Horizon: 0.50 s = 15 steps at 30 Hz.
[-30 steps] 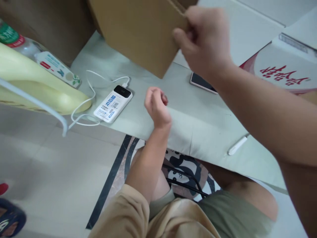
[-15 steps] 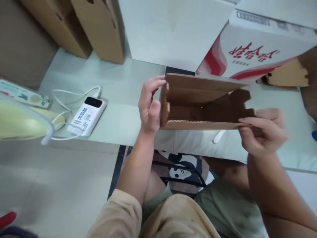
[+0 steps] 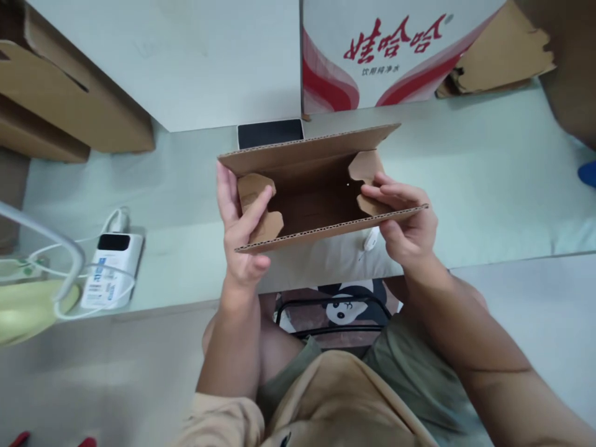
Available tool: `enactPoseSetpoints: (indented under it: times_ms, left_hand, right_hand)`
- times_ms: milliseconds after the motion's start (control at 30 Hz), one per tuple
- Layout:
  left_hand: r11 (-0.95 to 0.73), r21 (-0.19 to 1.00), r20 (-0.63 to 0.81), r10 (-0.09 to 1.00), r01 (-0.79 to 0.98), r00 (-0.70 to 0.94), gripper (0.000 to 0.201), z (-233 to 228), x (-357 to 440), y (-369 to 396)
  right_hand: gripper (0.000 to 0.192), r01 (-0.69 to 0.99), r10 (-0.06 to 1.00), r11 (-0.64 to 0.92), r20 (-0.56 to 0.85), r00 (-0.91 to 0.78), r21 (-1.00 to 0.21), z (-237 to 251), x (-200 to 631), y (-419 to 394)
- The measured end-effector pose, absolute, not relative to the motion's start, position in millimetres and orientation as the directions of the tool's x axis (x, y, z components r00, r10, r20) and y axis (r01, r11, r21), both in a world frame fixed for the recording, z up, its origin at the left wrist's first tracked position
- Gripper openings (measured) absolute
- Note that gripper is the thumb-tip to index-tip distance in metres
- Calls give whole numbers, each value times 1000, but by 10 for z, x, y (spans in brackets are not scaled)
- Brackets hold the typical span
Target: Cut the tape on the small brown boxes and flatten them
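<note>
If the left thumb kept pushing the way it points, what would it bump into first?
Probably the small side flap of the cardboard box. The left hand already has its thumb on it; beyond looks like hollow box.

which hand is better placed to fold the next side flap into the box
Left, probably. The left hand already has its thumb pressed on the left flap of the cardboard box; the right hand only touches its flap's edge.

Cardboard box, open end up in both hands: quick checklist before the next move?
1. Left hand gripping the cardboard box at its left end: ok.
2. Right hand gripping the right end: ok.
3. Left side flap bent inward under the thumb: ok.
4. Right side flap bent inward: ok.
5. Long flaps open: ok.
6. Phone behind, apart from the box: cannot tell.
</note>
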<state>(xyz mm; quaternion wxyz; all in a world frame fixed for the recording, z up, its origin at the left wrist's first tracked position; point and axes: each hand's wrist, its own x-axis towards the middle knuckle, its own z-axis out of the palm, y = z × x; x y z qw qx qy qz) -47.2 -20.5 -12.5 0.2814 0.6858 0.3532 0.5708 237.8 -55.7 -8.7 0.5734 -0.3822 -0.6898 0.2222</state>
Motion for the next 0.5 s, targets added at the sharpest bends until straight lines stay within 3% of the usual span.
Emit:
enactPoseSetpoints:
  times_ms: [133, 267, 400, 500]
  left_hand:
    - [-625, 754, 628, 776, 203, 58, 57, -126, -394, -241]
    - [-666, 728, 672, 740, 163, 28, 39, -96, -334, -233]
    - [-626, 779, 626, 780, 44, 17, 51, -34, -292, -226]
    - [-587, 806, 586, 809, 70, 42, 66, -29, -280, -232]
  right_hand:
    - [40, 184, 831, 532, 552, 74, -826, -111, 2310, -580]
    - [47, 237, 840, 485, 524, 141, -842, -117, 2318, -547]
    - [63, 333, 854, 449, 507, 113, -829, -57, 2430, -475]
    - [79, 360, 870, 450, 492, 29, -817, 35, 2505, -412]
